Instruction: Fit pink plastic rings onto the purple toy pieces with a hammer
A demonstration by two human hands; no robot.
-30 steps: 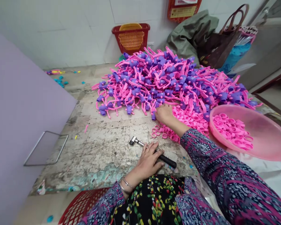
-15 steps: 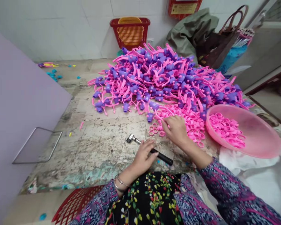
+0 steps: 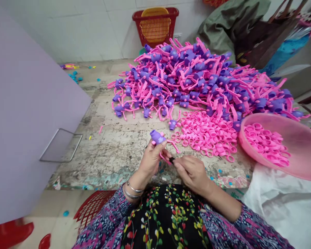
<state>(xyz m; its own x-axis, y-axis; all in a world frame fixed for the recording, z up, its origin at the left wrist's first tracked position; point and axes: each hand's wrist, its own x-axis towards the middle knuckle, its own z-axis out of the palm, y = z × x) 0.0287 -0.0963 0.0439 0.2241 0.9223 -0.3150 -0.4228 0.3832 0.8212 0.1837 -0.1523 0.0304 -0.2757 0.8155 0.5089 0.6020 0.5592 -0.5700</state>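
My left hand [image 3: 150,159] is closed around a purple toy torso with pink arms [image 3: 157,137], its open neck pointing up and left. One pink arm sticks out to the right and another bends down between my hands. My right hand [image 3: 193,173] grips a tool by its black handle [image 3: 172,159], of which only a short end shows beside my left fingers; its metal head is hidden. Just beyond my hands lies a heap of small pink rings [image 3: 207,135]. A single purple and pink torso [image 3: 172,124] rests at the edge of that heap.
A large pile of purple and pink torsos [image 3: 191,76] covers the back of the worn table [image 3: 114,145]. At the right, a pink basin [image 3: 303,148] holds more rings, above a white sack [image 3: 282,197]. A lilac panel with a wire handle [image 3: 77,147] stands left. A red basket [image 3: 137,20] leans against the wall.
My left hand has taken up a torso. The tool has left the tabletop, and my right hand has moved back from the rings to hold its handle. The view has shifted.
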